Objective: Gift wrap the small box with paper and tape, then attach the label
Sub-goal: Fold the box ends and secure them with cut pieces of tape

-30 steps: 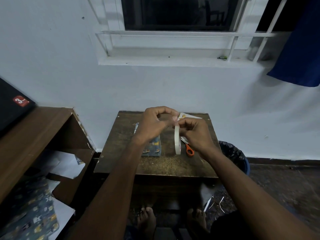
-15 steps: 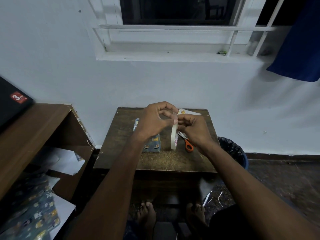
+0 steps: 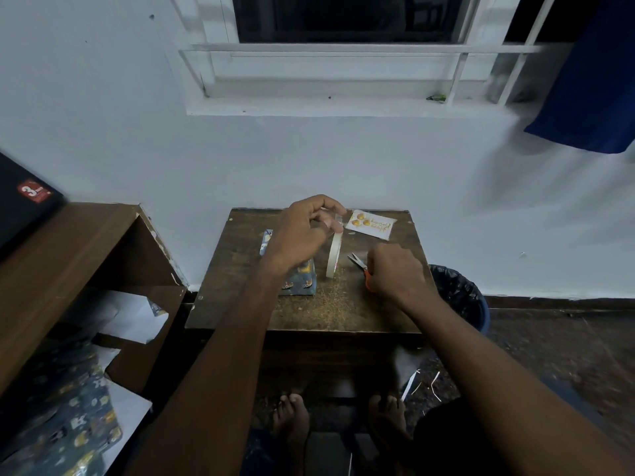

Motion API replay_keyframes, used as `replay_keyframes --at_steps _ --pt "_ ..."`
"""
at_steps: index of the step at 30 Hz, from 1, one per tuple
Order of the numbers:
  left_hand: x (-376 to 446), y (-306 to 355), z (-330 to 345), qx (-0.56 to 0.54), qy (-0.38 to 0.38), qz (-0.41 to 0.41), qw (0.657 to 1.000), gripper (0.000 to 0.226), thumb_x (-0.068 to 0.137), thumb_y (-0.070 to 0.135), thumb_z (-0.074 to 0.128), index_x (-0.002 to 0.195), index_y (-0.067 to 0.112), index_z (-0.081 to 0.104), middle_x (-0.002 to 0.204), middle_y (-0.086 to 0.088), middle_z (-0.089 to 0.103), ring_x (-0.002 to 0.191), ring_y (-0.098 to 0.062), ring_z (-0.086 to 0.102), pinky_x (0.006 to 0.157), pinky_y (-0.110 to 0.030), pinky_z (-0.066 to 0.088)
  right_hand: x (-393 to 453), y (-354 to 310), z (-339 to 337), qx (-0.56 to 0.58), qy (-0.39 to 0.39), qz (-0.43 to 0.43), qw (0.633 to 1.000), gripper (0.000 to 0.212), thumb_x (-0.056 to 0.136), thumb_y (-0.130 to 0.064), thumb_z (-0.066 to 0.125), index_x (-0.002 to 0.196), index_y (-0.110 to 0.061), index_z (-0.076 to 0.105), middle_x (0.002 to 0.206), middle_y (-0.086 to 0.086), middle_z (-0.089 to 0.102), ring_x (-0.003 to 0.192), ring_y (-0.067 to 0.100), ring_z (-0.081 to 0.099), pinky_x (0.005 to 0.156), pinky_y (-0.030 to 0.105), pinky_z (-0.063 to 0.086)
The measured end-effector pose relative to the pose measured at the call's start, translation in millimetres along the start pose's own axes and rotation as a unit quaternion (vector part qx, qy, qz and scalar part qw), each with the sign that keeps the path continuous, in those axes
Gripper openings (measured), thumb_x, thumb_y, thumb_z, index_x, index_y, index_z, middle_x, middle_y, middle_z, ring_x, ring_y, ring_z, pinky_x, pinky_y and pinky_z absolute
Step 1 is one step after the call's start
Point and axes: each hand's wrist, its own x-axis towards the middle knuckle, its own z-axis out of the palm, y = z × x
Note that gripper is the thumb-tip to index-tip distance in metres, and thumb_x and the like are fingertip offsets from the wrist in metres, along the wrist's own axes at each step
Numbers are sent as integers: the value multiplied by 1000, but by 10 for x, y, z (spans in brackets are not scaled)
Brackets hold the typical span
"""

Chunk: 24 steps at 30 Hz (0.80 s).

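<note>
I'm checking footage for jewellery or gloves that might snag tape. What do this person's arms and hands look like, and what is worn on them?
Both forearms are bare in the head view: no sleeve edge, watch or bracelet shows on either. The left hand and the right hand wear no gloves, and no ring is visible, though the right hand's fingers are mostly hidden. Dim light limits finer detail.

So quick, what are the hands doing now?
Left hand: pinching the tape end, roll hanging.
Right hand: closing on the scissors handle on the table.
</note>
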Motion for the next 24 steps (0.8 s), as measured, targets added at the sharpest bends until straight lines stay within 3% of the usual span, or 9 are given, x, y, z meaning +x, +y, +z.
replay_keyframes --at_steps 3,5,7,10,14,18,22,24 --pt "-3 5 -12 5 -3 -10 1000 36 105 4 52 112 33 72 90 17 80 81 1 67 73 -28 50 -7 -27 43 -8 13 8 1000 4 92 -12 65 95 -10 67 100 12 70 93 35 69 64 34 44" --pt "-1 8 -7 7 -3 -15 1000 37 105 4 51 112 34 72 91 17 80 84 -12 70 79 -36 54 -5 -19 53 -7 14 9 1000 5 93 -13 65 97 -10 66 102 13 70 94 34 69 64 34 43" --pt "-3 11 3 2 -6 -17 1000 38 105 3 50 112 33 72 92 16 80 90 -19 70 82 -36 53 6 0 65 -12 14 9 1000 10 94 -12 66 103 -8 65 106 13 70 98 35 69 66 35 43" --pt "-5 12 6 -5 -14 -18 1000 39 106 2 49 114 32 72 92 16 80 101 -13 69 80 -26 46 32 42 88 2 16 15 1000 23 94 -14 67 115 -6 60 111 15 69 104 37 67 70 38 44" --pt "8 20 -9 -4 -27 -22 999 42 106 -1 46 117 31 72 95 17 80 117 1 64 86 -18 43 142 170 97 27 9 20 999 17 97 -18 65 110 -6 67 110 19 68 97 36 67 70 36 45" --pt "24 -1 6 -6 -38 -19 999 44 105 -3 44 117 30 72 95 16 81 127 0 60 95 -21 41 186 320 -132 112 -21 13 993 21 96 -22 71 113 -12 75 114 10 71 105 29 66 81 32 47" --pt "32 -31 12 -5 -41 -16 999 45 104 -2 44 115 32 72 96 16 80 115 -14 68 96 -34 46 141 482 -397 293 -41 -12 955 24 85 2 75 100 -16 74 93 8 72 80 20 69 72 35 62" --pt "33 -40 23 -3 -40 -20 999 45 104 -1 45 115 33 72 95 17 80 114 -16 68 94 -33 45 122 548 -451 297 -35 -45 953 33 78 4 77 95 -25 72 84 4 70 71 13 67 64 29 56"
